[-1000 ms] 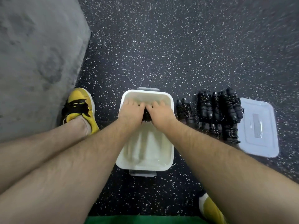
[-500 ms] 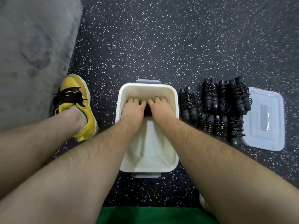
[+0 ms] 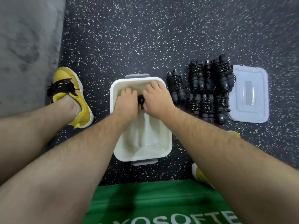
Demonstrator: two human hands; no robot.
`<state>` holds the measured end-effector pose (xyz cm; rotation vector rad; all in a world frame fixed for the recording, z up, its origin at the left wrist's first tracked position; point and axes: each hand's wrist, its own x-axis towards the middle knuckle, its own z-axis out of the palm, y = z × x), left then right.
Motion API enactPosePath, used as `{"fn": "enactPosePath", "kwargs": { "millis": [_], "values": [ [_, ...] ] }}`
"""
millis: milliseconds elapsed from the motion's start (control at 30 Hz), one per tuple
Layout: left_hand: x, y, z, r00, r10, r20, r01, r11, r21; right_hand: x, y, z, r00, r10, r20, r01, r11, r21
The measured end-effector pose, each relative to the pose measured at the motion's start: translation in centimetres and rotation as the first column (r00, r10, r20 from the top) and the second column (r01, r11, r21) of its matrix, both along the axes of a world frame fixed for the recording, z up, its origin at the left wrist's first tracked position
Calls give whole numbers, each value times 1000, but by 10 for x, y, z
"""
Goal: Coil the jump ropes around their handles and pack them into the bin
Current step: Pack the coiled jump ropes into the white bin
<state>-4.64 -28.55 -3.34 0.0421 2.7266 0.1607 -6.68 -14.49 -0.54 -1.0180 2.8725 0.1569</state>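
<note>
Bright, even overhead light; soft shadows; faint glare inside bin [image 3: 150, 145]; edges bent by wide lens — far-right floor [image 3: 275, 21] smeared.

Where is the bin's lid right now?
Head view: the lid lies flat on the speckled floor at the far right, directly right of the coiled jump ropes, which sit between it and the white bin.

The white rectangular plastic bin [image 3: 142, 156] has grey latches [image 3: 137, 76]; the black coiled jump rope bundle [image 3: 141, 100] inside matches the black coiled jump ropes [image 3: 207, 88] beside it. The rubber floor [image 3: 145, 38] is dark charcoal, speckled white; the carpet mat [image 3: 29, 38] is grey, the plastic lid [image 3: 250, 94] translucent white. The yellow shoe [image 3: 80, 109] carries black laces [image 3: 61, 86]; the green shirt [image 3: 153, 199], white lettering [image 3: 178, 219].
</note>
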Motion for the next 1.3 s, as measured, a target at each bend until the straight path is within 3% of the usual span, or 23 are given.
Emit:
{"fn": "enactPosePath", "kwargs": {
  "millis": [67,133,200,333,433,600,767,900,1067,1200,1300],
  "values": [
    [-8,5,18,993,15,-116,-5,996,87,-5,19,12,992,-36,-124,12,982,-191],
    [-15,14,36,975,28,-222,17,979,202,-9,44,21,973,-138,-187,87,962,-260],
    [-20,31,47,954,-12,-300,95,960,264,-11,70,26,945,-253,-207,195,944,-265],
    [-37,77,49,901,-129,-415,226,955,193,-11,112,17,906,-402,-134,375,907,-190],
    [-53,109,43,922,-203,-329,248,963,101,-11,127,7,850,-526,-5,519,840,-159],
    [-83,144,26,942,-333,-47,326,939,-108,-5,136,-14,756,-629,182,643,765,-30],
    [-108,162,1,932,-302,202,329,938,-113,-9,137,-34,713,-629,310,663,748,-9],
    [-114,169,-16,909,-285,305,344,925,-160,-17,132,-43,675,-660,329,699,715,1],
    [-118,166,-19,932,-272,240,315,935,-162,-19,117,-53,620,-697,361,756,654,-37],
    [-119,163,-8,959,-233,162,238,971,-9,-17,114,-56,565,-766,307,820,563,-106],
    [-116,160,11,970,-235,62,231,971,57,-22,118,-45,583,-768,264,813,552,-187]
  ]
}}
